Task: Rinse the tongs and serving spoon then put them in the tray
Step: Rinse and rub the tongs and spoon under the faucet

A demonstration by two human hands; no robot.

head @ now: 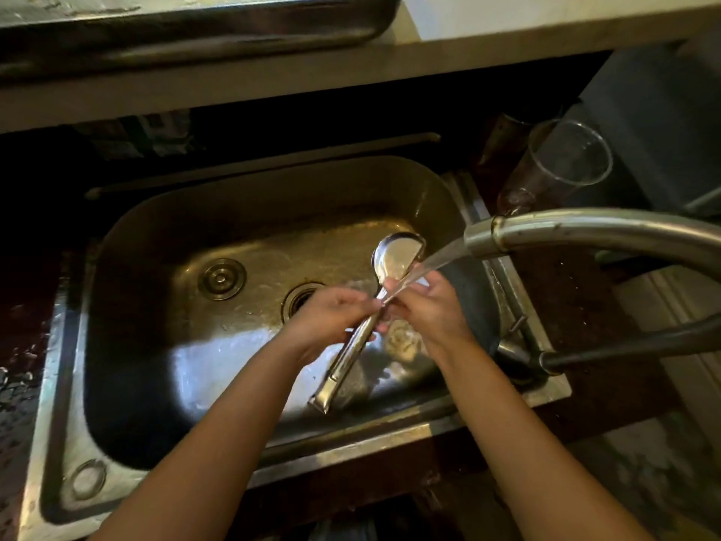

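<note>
A shiny steel serving spoon [396,257] is held over the sink [164,244], bowl pointing up and right, long handle running down-left. My left hand [331,318] grips the handle near its middle. My right hand [429,306] pinches the neck just below the bowl. Water from the faucet spout [483,238] streams onto the neck and my right fingers. A metal tray [195,37] sits on the shelf above the sink, at the top left. No tongs are visible.
The sink has a drain [302,298] and a round stopper [221,279] on its floor. A clear drinking glass [558,165] stands beyond the sink's right rim. The faucet pipe [624,232] arcs in from the right, with a dark hose [632,347] below it.
</note>
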